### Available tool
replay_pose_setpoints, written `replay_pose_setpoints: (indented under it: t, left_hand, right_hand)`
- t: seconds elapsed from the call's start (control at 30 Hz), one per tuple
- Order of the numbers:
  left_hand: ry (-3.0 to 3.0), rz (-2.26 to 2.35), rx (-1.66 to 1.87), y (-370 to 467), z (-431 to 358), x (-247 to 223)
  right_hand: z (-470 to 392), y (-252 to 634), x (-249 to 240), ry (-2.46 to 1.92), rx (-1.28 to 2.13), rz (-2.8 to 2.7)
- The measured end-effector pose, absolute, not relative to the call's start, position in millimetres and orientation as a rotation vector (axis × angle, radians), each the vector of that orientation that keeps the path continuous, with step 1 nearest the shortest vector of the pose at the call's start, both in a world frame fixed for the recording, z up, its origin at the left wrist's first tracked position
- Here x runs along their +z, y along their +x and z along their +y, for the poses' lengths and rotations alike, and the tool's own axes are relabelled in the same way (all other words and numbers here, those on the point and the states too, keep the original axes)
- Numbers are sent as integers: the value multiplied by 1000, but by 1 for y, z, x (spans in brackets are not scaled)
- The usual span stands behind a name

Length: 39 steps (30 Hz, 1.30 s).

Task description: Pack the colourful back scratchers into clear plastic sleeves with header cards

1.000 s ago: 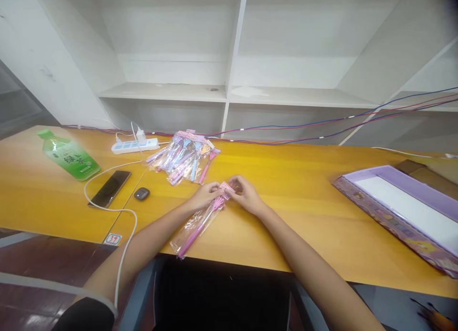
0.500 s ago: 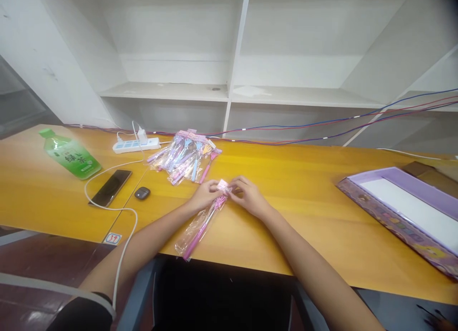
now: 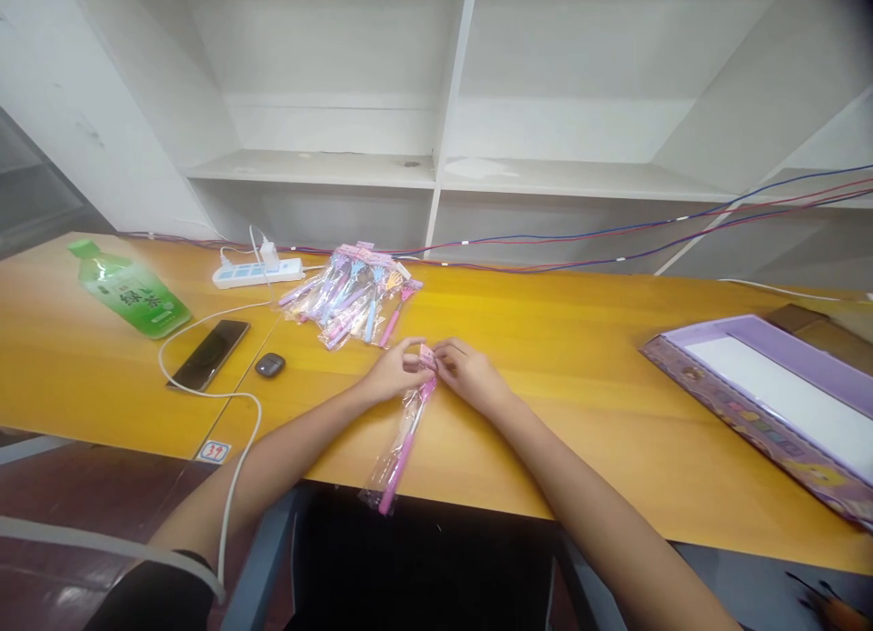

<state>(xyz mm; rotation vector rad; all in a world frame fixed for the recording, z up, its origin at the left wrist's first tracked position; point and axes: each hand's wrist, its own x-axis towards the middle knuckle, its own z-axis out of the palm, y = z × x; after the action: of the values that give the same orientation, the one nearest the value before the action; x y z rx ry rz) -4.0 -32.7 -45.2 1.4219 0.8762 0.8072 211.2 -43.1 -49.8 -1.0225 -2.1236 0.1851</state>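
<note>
A pink back scratcher (image 3: 404, 454) in a clear plastic bag lies slantwise over the table's front edge, its hand-shaped head toward the far side. My left hand (image 3: 396, 371) pinches the top of the bag by its small pink-and-white card (image 3: 426, 355). From the other side, the closed fingers of my right hand (image 3: 469, 369) grip the same end of the bag. Farther back lies a heap of similar bagged back scratchers (image 3: 355, 299) in purple, blue, orange and pink.
To the left are a green bottle (image 3: 133, 290), a phone (image 3: 210, 355), a small black case (image 3: 270, 365) and a white power strip (image 3: 255, 274). A white cable crosses my left arm. On the right stands an open purple box (image 3: 757, 395). White shelves (image 3: 579, 176) rise behind the table.
The lower end of the bagged back scratcher has swung to the right and nearer to me, so it lies steeper. Both hands stay at the card end, with small finger shifts.
</note>
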Motion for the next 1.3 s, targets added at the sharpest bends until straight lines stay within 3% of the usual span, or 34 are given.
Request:
replay_pose_setpoints:
  t: [0.27,0.7,1.03,1.3]
  left_hand:
    - [1409,918,844,-2,-34,-47]
    - [1516,857,823,-2,-36,-47]
    - [1702,793,770,-2,-44,-25]
    - [1717,835,879,-3,-42,-25]
  right_hand:
    - [-46,214,-39,-1006,379,-2079]
    - [-48,203,-47,-1286,105,-2107]
    - [-45,220,-28,-1190,862,-1657]
    - [-52,220,-18,-1077,439,-1867]
